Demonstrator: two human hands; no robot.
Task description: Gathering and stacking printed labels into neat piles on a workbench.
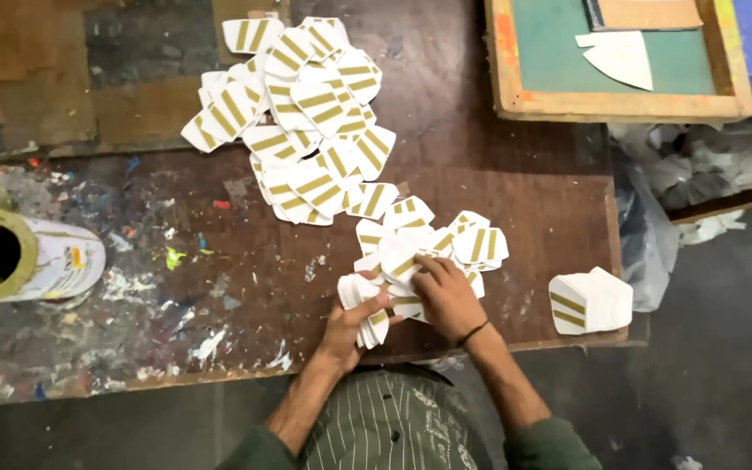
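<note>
- Your left hand (pixel 348 326) grips a stack of white shield-shaped cards with gold stripes (pixel 360 300) at the near table edge; your right hand (pixel 446 296) presses on loose cards just beside it.
- Ahead of you, the long spread of striped cards (pixel 306 122) blocks the middle of the dark wooden table (pixel 515 209).
- To your left, paint-spattered tabletop lies open up to the yellow-taped white container (pixel 23 257) lying on its side.
- To your right, a bare strip runs between the loose cards and the neat card stack (pixel 589 302) at the corner.
- The wood-framed green screen (pixel 620 61) closes off the far right.
</note>
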